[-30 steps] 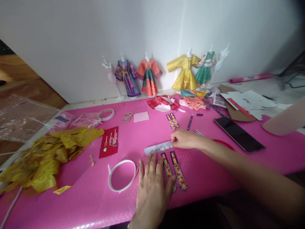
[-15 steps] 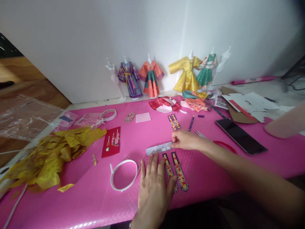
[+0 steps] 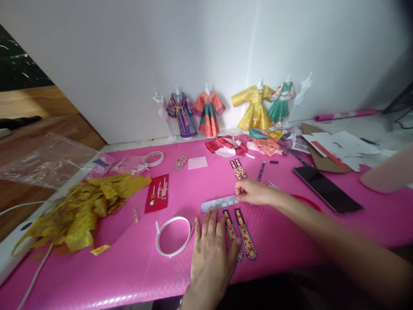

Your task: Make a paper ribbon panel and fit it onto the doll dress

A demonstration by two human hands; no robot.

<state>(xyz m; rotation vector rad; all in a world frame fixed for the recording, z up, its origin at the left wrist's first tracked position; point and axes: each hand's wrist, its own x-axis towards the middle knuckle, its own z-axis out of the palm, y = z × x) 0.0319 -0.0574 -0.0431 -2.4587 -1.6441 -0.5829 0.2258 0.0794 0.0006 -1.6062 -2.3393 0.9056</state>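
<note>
Down at the near edge of the pink-covered table (image 3: 129, 280), the left hand (image 3: 209, 252) lies palm down and opened out flat, fingers slightly apart, gripping nothing; its thumb rests over the inner patterned strip (image 3: 229, 225), with the outer patterned strip (image 3: 246, 234) just beside that, and the white ring (image 3: 158, 243) sits off to the left. At the fingertips, here's the pale grey strip (image 3: 217, 203), lying flat and crosswise just above the tops of those 2 patterned pieces. On its far right end comes the right hand (image 3: 253, 192), curled in with fingers bent; the tips are hidden, so I can't tell whether they pinch the strip or only press on it. Left of the strip there's a red card (image 3: 157, 193), then crumpled yellow fabric (image 3: 80, 206). Over on the right, red-handled scissors (image 3: 311, 203) lie partly under the forearm, a dark phone (image 3: 327, 189) beyond them. Farther up: 2 smaller patterned strips (image 3: 235, 169), a pen (image 3: 261, 171), a dotted sheet (image 3: 198, 163). And at the back by the wall, 4 dressed forms, in purple (image 3: 182, 115), coral (image 3: 208, 114), yellow (image 3: 254, 110) and green (image 3: 280, 110), stand between 2 bare ones.
</note>
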